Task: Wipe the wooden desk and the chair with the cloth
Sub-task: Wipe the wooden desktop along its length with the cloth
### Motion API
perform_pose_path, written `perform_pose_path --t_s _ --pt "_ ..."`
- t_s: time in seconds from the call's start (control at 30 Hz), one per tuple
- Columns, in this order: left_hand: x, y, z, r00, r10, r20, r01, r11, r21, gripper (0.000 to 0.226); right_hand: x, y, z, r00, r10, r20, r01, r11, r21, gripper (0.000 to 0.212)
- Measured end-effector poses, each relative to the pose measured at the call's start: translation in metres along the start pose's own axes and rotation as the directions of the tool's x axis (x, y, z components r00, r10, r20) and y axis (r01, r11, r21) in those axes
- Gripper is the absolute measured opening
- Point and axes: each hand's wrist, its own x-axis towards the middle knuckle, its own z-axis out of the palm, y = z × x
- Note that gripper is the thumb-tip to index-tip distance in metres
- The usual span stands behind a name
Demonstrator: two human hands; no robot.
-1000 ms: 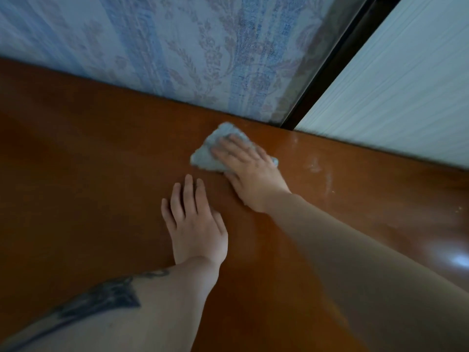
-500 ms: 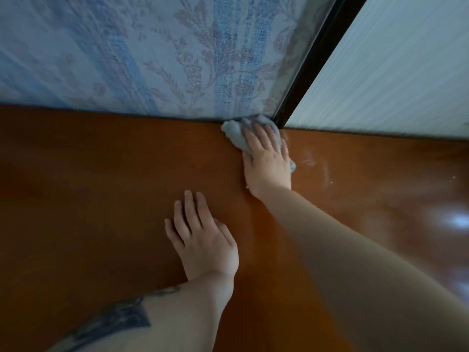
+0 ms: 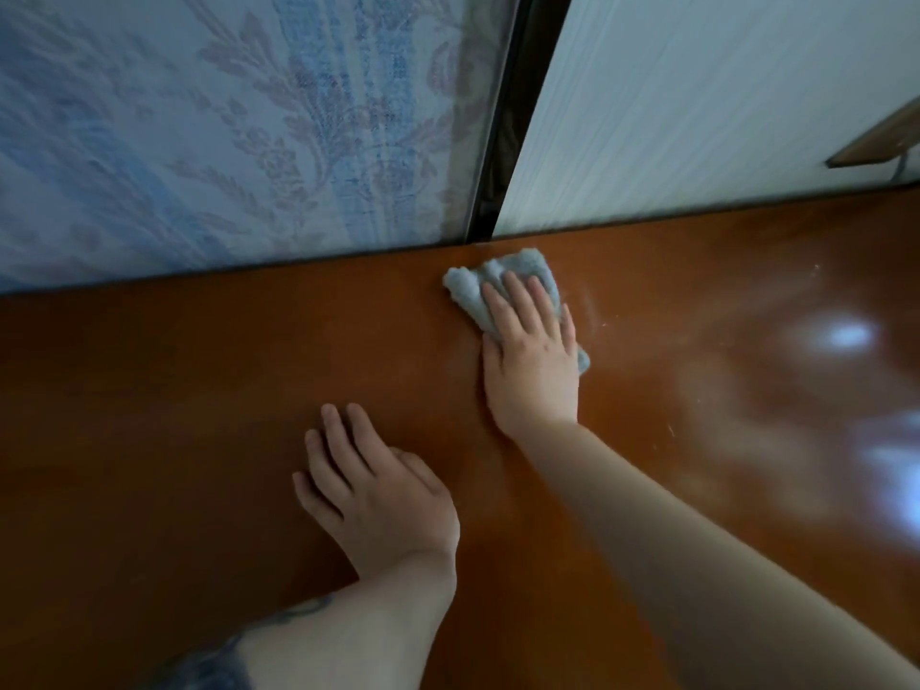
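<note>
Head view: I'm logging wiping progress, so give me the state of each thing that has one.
cloth: bunched, flat on the desk near its back edge, under the right hand.
right hand: fingers straight, pressing the cloth down.
left hand: flat on the desk, holding nothing.
wooden desk: glossy; pale dusty smears and specks to the right of the cloth.
chair: not in view.

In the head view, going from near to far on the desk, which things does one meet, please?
Left hand flat on the desk → right hand → cloth under its fingers → wallpaper behind the desk.
</note>
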Motion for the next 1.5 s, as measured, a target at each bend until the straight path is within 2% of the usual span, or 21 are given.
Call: perform_pose_path --t_s 0.07,0.17,0.23,0.37,0.47,0.53,0.6,0.67,0.7,0.77,0.83,0.93,1.0,1.1,1.13,1.2,1.27,1.3,1.37,1.43,1.5 --pt "0.000 -0.002 0.002 1.000 0.007 -0.004 -0.007 1.000 -0.005 0.055 -0.030 -0.016 0.000 0.969 -0.216 0.118 0.216 0.976 0.016 0.049" --pt "-0.001 -0.004 0.002 1.000 0.031 -0.007 -0.031 0.999 0.016 0.053 -0.037 -0.019 -0.017 0.674 -0.601 0.430 0.598 0.785 0.159 0.052" --pt "-0.001 -0.002 0.001 1.000 0.010 -0.004 -0.010 1.000 0.012 0.053 -0.004 0.001 -0.023 0.602 -0.638 0.479 0.665 0.733 0.140 0.055" --pt "-0.001 0.001 -0.003 1.000 0.001 0.019 -0.002 1.000 0.029 0.057 0.034 0.044 -0.023 0.982 -0.128 0.141 0.129 0.992 0.002 0.049" --pt "-0.001 0.002 -0.005 0.999 0.008 0.039 -0.010 0.999 0.049 0.052 -0.002 0.029 -0.012 0.998 0.059 0.019 -0.057 0.995 -0.075 0.049" --pt "-0.001 0.003 -0.007 0.999 0.012 0.046 -0.014 0.999 0.051 0.053 -0.026 0.004 -0.011 0.983 -0.154 0.097 0.157 0.987 -0.027 0.051" --pt "-0.001 0.003 -0.009 0.999 0.024 0.047 -0.027 0.998 0.052 0.053 -0.025 -0.012 -0.015 0.824 -0.463 0.328 0.473 0.879 0.052 0.052" --pt "-0.001 0.003 -0.009 0.999 0.019 0.037 -0.021 0.998 0.053 0.053 0.011 -0.011 -0.017 0.686 -0.571 0.451 0.615 0.786 0.061 0.055" --pt "-0.001 0.003 -0.010 0.999 0.011 0.038 -0.013 0.999 0.047 0.052 0.030 -0.008 -0.018 0.716 -0.526 0.460 0.585 0.811 0.016 0.055" --pt "0.000 0.003 -0.011 0.999 0.002 0.040 -0.003 1.000 0.020 0.051 0.056 0.007 -0.017 0.902 -0.247 0.353 0.283 0.958 -0.053 0.055" --pt "0.000 0.006 -0.014 0.999 -0.038 0.026 0.039 0.999 -0.037 0.051 0.049 0.019 -0.017 0.977 -0.015 0.211 0.024 0.999 -0.037 0.054" --pt "-0.007 0.027 -0.016 0.997 -0.068 -0.030 0.061 0.979 -0.196 0.052 -0.016 0.024 -0.021 0.994 -0.055 0.094 0.057 0.998 -0.021 0.056" --pt "-0.017 0.051 -0.013 0.995 -0.081 -0.051 0.061 0.946 -0.320 0.050 -0.064 0.032 -0.031 0.908 -0.333 0.253 0.339 0.941 0.020 0.061" --pt "-0.030 0.085 -0.003 0.995 -0.095 -0.034 0.072 0.904 -0.421 0.045 -0.070 0.073 -0.062 0.540 -0.635 0.552 0.698 0.705 0.128 0.065" --pt "-0.031 0.094 0.001 0.996 -0.086 -0.033 0.063 0.900 -0.432 0.044 -0.052 0.092 -0.067 0.489 -0.657 0.574 0.733 0.666 0.138 0.065" --pt "-0.027 0.108 0.009 0.996 -0.089 -0.021 0.072 0.904 -0.421 0.044 -0.014 0.122 -0.068 0.628 -0.578 0.521 0.653 0.756 0.050 0.060" --pt "-0.020 0.116 0.015 0.989 -0.145 -0.017 0.129 0.919 -0.373 0.045 0.008 0.142 -0.067 0.906 -0.277 0.321 0.304 0.952 -0.036 0.055" --pt "-0.018 0.120 0.018 0.985 -0.172 -0.026 0.153 0.927 -0.342 0.045 0.008 0.142 -0.062 0.973 -0.101 0.206 0.114 0.992 -0.056 0.052" --pt "-0.016 0.124 0.024 0.982 -0.185 -0.045 0.167 0.950 -0.263 0.047 -0.014 0.126 -0.049 0.997 0.056 0.058 -0.051 0.996 -0.072 0.052" --pt "-0.016 0.125 0.029 0.983 -0.171 -0.064 0.156 0.968 -0.197 0.048 -0.040 0.109 -0.046 0.987 -0.120 0.108 0.126 0.991 -0.051 0.054" --pt "-0.015 0.127 0.032 0.980 -0.170 -0.104 0.153 0.976 -0.152 0.050 -0.046 0.106 -0.051 0.855 -0.427 0.296 0.444 0.896 0.010 0.054"
